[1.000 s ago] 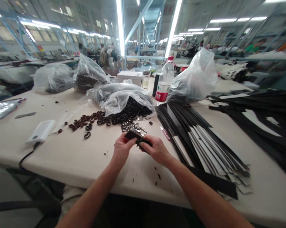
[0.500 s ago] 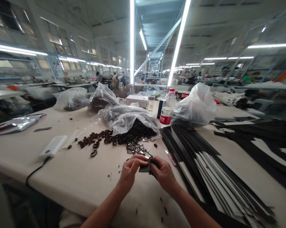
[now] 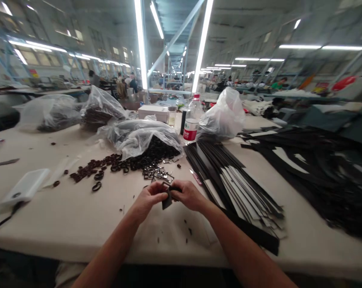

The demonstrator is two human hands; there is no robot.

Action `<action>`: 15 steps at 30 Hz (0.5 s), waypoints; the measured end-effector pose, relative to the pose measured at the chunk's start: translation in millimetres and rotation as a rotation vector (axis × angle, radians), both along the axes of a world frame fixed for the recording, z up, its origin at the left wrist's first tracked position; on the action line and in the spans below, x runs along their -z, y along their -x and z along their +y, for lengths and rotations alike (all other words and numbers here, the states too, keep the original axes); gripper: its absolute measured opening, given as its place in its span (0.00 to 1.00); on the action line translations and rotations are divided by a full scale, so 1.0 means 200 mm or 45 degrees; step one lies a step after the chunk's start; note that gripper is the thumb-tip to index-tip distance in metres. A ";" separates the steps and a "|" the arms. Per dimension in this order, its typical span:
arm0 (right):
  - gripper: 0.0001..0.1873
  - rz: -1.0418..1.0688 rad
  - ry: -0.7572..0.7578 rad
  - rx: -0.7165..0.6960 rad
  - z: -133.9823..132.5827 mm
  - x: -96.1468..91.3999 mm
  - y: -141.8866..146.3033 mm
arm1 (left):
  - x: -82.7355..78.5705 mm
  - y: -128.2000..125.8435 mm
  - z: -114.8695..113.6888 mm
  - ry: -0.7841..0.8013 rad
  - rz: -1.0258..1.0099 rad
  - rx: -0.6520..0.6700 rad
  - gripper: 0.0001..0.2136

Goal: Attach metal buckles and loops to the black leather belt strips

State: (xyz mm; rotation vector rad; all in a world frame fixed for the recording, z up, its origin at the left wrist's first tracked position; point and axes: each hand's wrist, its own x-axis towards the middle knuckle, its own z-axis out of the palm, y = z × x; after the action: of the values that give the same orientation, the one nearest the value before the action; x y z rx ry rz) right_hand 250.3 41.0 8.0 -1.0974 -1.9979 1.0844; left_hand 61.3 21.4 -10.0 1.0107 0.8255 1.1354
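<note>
Both hands meet over the near middle of the table around a short dark strap (image 3: 167, 203). My left hand (image 3: 147, 198) pinches it between thumb and fingers, with one flat end hanging below. My right hand (image 3: 190, 195) is closed on the strap's other part, which curves at the fingertips. A thin piece, perhaps a metal buckle, shows at the strap's top; fingers hide most of it. Just beyond the hands lies a heap of small metal buckles (image 3: 157, 173). Brown loops (image 3: 91, 169) and black loops (image 3: 159, 149) spread behind and left of it.
Long black and white strips (image 3: 238, 188) lie to the right, with a pink-handled tool (image 3: 196, 177) beside them. Plastic bags (image 3: 223, 114), a red-labelled bottle (image 3: 190, 124) and a white box (image 3: 152, 113) stand behind. A corded white device (image 3: 26, 186) sits left.
The view has turned right and tilted down, so the table things appear further left. Both hands still hold the strap, whose flat end now hangs more steeply.
</note>
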 end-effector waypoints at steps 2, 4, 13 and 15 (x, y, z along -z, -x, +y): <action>0.08 0.003 0.071 0.015 0.00 -0.01 -0.01 | 0.00 0.01 0.01 -0.024 0.116 -0.030 0.13; 0.08 -0.052 0.108 0.004 -0.01 -0.04 -0.03 | -0.01 0.03 0.02 -0.061 0.216 -0.041 0.12; 0.08 -0.980 -0.453 0.037 -0.24 -0.38 -0.10 | -0.04 0.04 -0.03 -0.231 0.338 0.227 0.10; 0.10 -1.062 -0.575 0.012 -0.24 -0.44 -0.08 | -0.05 0.03 -0.04 -0.416 0.484 0.308 0.08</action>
State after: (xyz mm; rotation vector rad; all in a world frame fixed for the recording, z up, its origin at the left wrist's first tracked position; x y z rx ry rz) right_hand 265.7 -7.3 95.9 -1.4243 -2.6645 0.0977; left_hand 55.5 12.9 -0.5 1.5888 0.8003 0.8971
